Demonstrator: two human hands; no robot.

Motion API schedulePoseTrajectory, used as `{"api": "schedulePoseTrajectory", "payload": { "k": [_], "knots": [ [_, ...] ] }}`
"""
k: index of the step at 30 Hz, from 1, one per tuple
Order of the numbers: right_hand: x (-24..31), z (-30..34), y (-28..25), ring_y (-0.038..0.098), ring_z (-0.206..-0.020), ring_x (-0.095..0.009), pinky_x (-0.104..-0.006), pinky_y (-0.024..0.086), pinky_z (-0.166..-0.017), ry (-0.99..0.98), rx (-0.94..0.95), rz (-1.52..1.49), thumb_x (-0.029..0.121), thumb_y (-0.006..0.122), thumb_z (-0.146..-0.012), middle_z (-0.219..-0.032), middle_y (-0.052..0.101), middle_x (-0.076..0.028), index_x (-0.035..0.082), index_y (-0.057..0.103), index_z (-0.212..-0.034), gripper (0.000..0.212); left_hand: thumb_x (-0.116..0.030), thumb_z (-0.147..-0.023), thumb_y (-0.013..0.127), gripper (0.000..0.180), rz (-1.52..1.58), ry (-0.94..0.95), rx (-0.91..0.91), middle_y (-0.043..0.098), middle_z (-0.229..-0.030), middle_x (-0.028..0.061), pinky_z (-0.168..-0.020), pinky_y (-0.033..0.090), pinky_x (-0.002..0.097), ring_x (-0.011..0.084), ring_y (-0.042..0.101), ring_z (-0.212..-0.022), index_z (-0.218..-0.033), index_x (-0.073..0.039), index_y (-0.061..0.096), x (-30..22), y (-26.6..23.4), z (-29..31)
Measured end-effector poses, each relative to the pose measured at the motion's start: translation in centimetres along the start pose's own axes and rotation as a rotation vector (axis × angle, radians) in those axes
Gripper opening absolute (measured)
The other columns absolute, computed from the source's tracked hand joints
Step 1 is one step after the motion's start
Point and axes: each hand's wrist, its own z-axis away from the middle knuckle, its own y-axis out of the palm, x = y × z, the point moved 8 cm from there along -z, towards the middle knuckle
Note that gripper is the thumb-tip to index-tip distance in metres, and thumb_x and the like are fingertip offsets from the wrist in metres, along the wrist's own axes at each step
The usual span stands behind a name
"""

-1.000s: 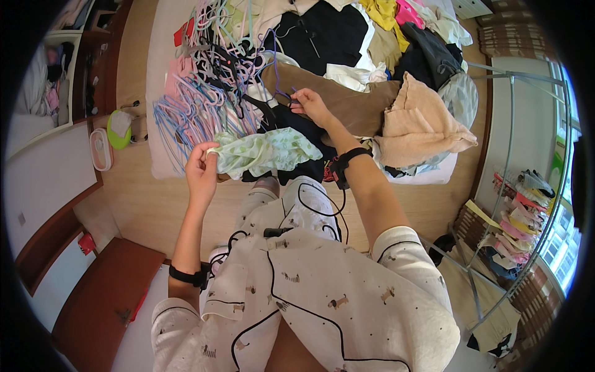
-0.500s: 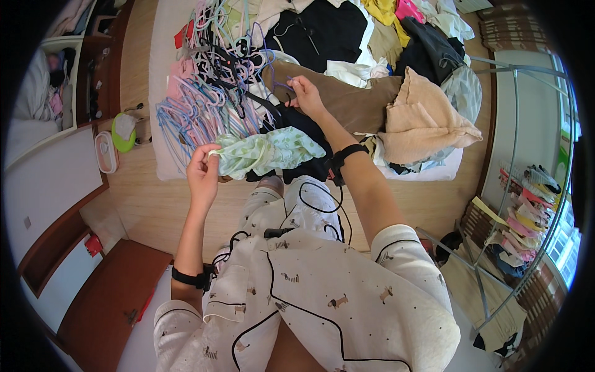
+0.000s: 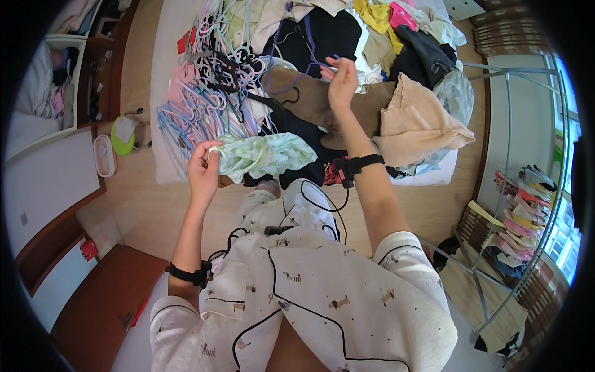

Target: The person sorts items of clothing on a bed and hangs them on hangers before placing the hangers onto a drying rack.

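Observation:
My left hand [image 3: 203, 168] pinches the edge of a pale green garment with a leaf-like pattern [image 3: 266, 155], which lies bunched to the right of it on the near part of the bed. Out over the heap, my right hand [image 3: 341, 82] has its fingers closed on one side of a purple clothes hanger [image 3: 311, 38]. The hanger is raised above a black garment [image 3: 331, 31] and a brown garment [image 3: 365, 105]. To the left lies a tangled pile of pink, blue, white and black hangers [image 3: 207, 102].
A peach-coloured cloth [image 3: 415, 121] rests on the bed's right side, with yellow, dark grey and white clothes beyond. A metal rack [image 3: 508, 124] stands at the right. On the left floor are a green basin [image 3: 124, 139] and a pink-rimmed container [image 3: 105, 155].
My right hand has moved away and to the right, bringing the purple hanger up out of the pile. My left hand keeps its hold on the green garment and has barely moved.

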Motion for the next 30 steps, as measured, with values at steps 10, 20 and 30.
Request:
{"api": "schedulePoseTrajectory", "payload": {
  "k": [10,20,30],
  "knots": [
    [2.7,-4.2,-11.6,0.067,-0.064,-0.017,-0.0276,0.056,-0.056,0.03,-0.288,0.026,0.018,0.058,-0.099,-0.08,0.067,-0.012,-0.002,0.055,-0.1,0.02,-0.007,-0.1,0.053,0.013,-0.005,0.057,0.022,0.059,-0.083,-0.0056,-0.063,0.037,0.0176,-0.0002,0.047,-0.07,-0.109,-0.004,0.062,-0.2,0.3,-0.7],
    [-12.9,8.0,-7.3,0.062,-0.065,-0.017,-0.0311,0.055,-0.056,0.874,0.015,0.335,0.029,0.069,-0.091,-0.079,0.061,-0.005,0.004,0.06,-0.097,0.026,-0.01,-0.101,0.053,0.014,-0.042,0.017,0.029,0.055,-0.082,-0.007,-0.061,0.034,0.0175,-0.0004,0.043,-0.07,-0.111,-0.004,0.062,-0.9,1.5,-1.2],
    [-8.3,6.1,-6.1,0.066,-0.067,-0.021,-0.0306,0.055,-0.053,0.41,-0.25,0.074,0.029,0.043,-0.105,-0.096,0.061,-0.01,0.007,0.051,-0.104,0.024,-0.01,-0.099,0.056,0.014,-0.072,0.076,-0.054,0.055,-0.078,-0.0085,-0.058,0.032,0.0168,-0.0014,0.042,-0.067,-0.109,-0.004,0.064,-2.7,0.7,-2.7]
  ]
}}
